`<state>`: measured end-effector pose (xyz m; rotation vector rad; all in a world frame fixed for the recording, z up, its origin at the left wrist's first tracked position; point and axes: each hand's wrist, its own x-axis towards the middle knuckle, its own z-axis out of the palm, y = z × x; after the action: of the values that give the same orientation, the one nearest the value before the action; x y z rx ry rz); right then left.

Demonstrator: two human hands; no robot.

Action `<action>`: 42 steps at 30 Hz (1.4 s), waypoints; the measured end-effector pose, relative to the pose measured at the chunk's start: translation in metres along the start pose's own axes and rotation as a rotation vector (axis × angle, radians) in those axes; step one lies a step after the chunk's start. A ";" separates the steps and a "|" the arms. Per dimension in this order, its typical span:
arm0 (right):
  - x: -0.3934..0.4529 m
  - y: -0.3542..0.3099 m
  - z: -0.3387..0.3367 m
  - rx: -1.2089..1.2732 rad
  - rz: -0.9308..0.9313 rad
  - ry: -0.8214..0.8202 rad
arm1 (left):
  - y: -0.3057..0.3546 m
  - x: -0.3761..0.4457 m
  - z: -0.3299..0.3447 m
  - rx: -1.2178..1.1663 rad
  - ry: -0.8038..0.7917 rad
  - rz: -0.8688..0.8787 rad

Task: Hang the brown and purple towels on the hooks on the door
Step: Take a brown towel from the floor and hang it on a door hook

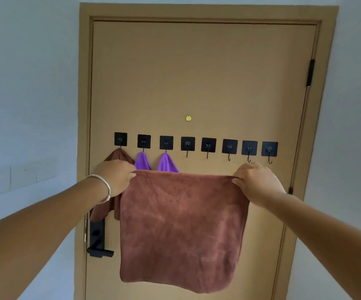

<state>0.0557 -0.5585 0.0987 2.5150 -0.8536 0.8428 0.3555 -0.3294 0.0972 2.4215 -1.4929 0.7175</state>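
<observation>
A brown towel (181,230) hangs stretched before the door (196,72), its top edge level and just below the hook row — left hand (115,176) and right hand (256,182) each pinching an upper corner in curled fingers. The nearest free hook (187,153) sits above the edge's middle, about equally far from both hands. Eight hooks in all — three taken by one brown towel (119,155) and two purple towels (142,161), five free.

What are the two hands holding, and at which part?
A brown towel: the left hand pinches its top left corner, the right hand its top right corner.
</observation>
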 end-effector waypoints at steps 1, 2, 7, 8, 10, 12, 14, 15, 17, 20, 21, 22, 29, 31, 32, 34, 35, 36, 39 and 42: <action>0.009 0.000 0.008 0.001 -0.003 0.004 | -0.004 0.010 0.007 -0.008 0.004 -0.004; 0.019 0.000 0.015 0.005 -0.004 0.007 | -0.007 0.020 0.014 -0.019 0.006 -0.007; 0.066 0.007 0.053 0.037 -0.001 0.014 | -0.019 0.070 0.045 -0.044 0.054 -0.033; 0.076 0.010 0.060 0.054 0.009 0.022 | -0.021 0.079 0.051 -0.053 0.091 -0.034; 0.096 0.017 0.075 0.103 0.037 0.035 | -0.024 0.097 0.061 -0.076 0.172 -0.030; 0.115 0.024 0.089 0.172 0.076 0.032 | -0.024 0.116 0.069 -0.124 0.234 -0.012; 0.133 0.030 0.102 0.236 0.106 0.036 | -0.022 0.133 0.075 -0.135 0.273 0.009; 0.140 0.032 0.108 0.259 0.115 0.047 | -0.021 0.142 0.078 -0.103 0.284 0.022; 0.155 0.036 0.119 0.261 0.122 0.079 | -0.018 0.158 0.083 -0.024 0.313 0.047; 0.172 0.039 0.133 0.250 0.093 0.105 | -0.013 0.176 0.091 0.091 0.394 0.200; 0.177 0.039 0.137 0.233 0.057 0.095 | -0.012 0.182 0.094 0.164 0.397 0.303; 0.181 0.039 0.140 0.195 0.007 0.078 | -0.010 0.187 0.096 0.265 0.371 0.400; 0.221 0.042 0.158 -0.040 -0.230 0.000 | -0.012 0.236 0.117 0.460 0.254 0.518; 0.229 0.037 0.164 -0.042 -0.168 0.015 | -0.007 0.250 0.122 0.462 0.206 0.462; 0.233 0.033 0.167 -0.066 -0.145 0.012 | -0.002 0.257 0.124 0.468 0.210 0.448; 0.238 0.026 0.173 -0.149 -0.120 -0.007 | 0.010 0.269 0.127 0.486 0.216 0.430; 0.240 0.023 0.174 -0.189 -0.110 -0.019 | 0.016 0.274 0.129 0.491 0.210 0.416; 0.241 0.021 0.174 -0.224 -0.099 -0.028 | 0.021 0.278 0.131 0.504 0.194 0.396; 0.238 0.014 0.175 -0.302 -0.091 -0.058 | 0.032 0.283 0.139 0.547 0.123 0.350; 0.231 0.001 0.179 -0.339 -0.082 -0.105 | 0.034 0.279 0.150 0.527 0.099 0.306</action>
<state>0.2784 -0.7471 0.1094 2.2916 -0.8402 0.4944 0.4727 -0.6250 0.1062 2.4665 -1.8400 1.4321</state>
